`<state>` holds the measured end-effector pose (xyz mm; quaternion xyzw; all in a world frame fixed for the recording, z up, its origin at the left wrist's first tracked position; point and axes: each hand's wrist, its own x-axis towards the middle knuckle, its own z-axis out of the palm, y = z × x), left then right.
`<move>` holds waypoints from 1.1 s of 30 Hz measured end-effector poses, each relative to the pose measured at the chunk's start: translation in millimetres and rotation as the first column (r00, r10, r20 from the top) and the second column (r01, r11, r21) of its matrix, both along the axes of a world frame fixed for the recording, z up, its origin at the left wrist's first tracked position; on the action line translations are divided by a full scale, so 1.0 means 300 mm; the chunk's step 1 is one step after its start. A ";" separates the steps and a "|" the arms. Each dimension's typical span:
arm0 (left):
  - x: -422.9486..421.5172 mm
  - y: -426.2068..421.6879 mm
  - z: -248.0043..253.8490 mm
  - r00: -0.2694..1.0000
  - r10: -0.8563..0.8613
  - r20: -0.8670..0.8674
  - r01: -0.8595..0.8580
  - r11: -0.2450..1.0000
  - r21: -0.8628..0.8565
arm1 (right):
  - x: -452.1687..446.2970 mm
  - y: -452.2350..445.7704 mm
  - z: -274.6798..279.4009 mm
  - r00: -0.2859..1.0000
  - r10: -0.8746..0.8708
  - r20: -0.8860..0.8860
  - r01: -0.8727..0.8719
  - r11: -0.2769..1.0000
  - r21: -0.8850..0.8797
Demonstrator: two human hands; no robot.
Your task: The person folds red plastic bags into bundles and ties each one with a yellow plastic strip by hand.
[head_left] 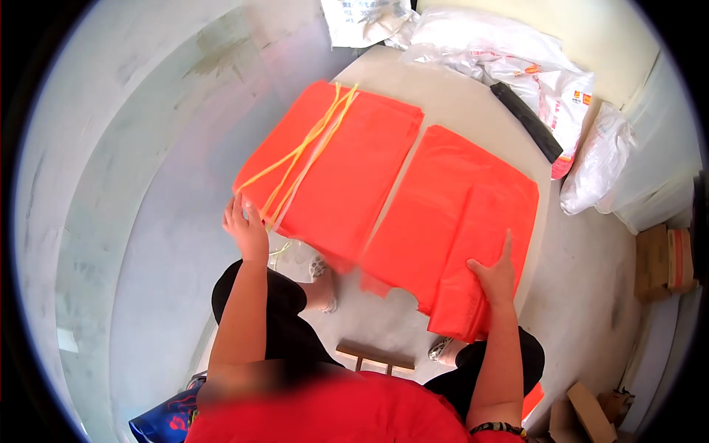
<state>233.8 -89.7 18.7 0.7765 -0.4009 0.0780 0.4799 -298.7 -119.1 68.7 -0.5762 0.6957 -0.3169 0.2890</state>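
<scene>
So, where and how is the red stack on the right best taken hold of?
The red stack is probably best pinched above and below at its near edge, from the wearer's side: it lies flat and seems to overhang the table there.

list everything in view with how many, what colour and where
left stack: 1, red sheets, on the table
right stack: 1, red sheets, beside it
strips: a few, yellow, across the left stack
table: 1, beige, under both stacks
bar: 1, black, table's far right edge
bags: several, white, far side and right
cardboard boxes: several, brown, right and lower right
patterned item: 1, blue and red, lower left
wooden piece: 1, brown, between the feet
shoes: 2, light and dark patterned, below the table's near edge
left hand: 1, bare, left stack's near left corner
right hand: 1, bare, over the right stack, index finger extended
</scene>
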 end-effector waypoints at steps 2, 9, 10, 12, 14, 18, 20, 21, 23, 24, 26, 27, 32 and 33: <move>-0.117 0.005 0.125 0.969 -0.056 0.241 0.069 0.996 -0.048 | -0.005 -0.003 -0.006 0.999 -0.005 0.047 0.003 0.999 0.033; -0.532 0.002 0.234 0.415 -0.881 0.230 0.808 0.472 0.351 | -0.021 -0.005 -0.043 0.997 0.021 0.070 -0.019 0.999 -0.029; -0.600 0.000 0.226 0.301 -0.941 0.153 0.853 0.338 0.398 | -0.022 -0.002 -0.038 0.998 0.013 0.067 -0.013 1.000 -0.007; -0.710 0.000 0.222 0.142 -0.990 -0.004 0.892 0.127 0.434 | -0.022 -0.001 -0.032 0.992 0.031 0.119 -0.027 0.999 -0.032; -0.790 0.013 0.233 0.051 -0.986 -0.161 0.907 -0.022 0.421 | -0.019 0.001 -0.030 0.991 0.027 0.131 -0.023 0.999 -0.032; -0.873 -0.027 0.231 0.079 -0.886 -0.457 0.857 -0.173 0.485 | -0.072 0.000 -0.052 0.990 -0.004 0.143 0.005 1.000 -0.011; -0.871 -0.047 0.241 0.116 -0.789 -0.603 0.887 -0.191 0.420 | -0.092 -0.002 -0.048 0.970 -0.027 0.241 0.021 0.999 0.026; -0.876 -0.047 0.278 0.088 -0.730 -0.678 0.915 -0.211 0.345 | -0.091 0.005 -0.022 0.947 -0.055 0.315 0.036 0.997 0.064; -0.889 -0.051 0.251 0.077 -0.678 -0.731 0.906 -0.259 0.336 | -0.101 0.020 0.032 0.901 -0.107 0.421 0.059 0.991 0.124; -0.896 -0.051 0.238 0.077 -0.651 -0.755 0.900 -0.279 0.333 | -0.106 0.028 0.057 0.882 -0.130 0.454 0.070 0.987 0.146; -0.925 -0.025 0.221 0.022 -0.653 -0.757 0.931 -0.263 0.254 | -0.125 0.030 0.064 0.836 -0.161 0.524 0.092 0.984 0.155; -0.943 -0.009 0.216 -0.004 -0.655 -0.756 0.944 -0.252 0.214 | -0.145 0.026 0.066 0.810 -0.170 0.561 0.106 0.984 0.145; -1.026 0.030 0.216 -0.488 -0.094 -0.868 0.869 -0.148 -0.472 | -0.141 0.046 0.141 0.573 -0.157 0.804 0.122 0.987 0.105; -1.031 0.015 0.222 -0.534 0.070 -0.842 0.837 -0.099 -0.539 | -0.122 0.045 0.158 0.588 -0.132 0.798 0.116 0.990 0.078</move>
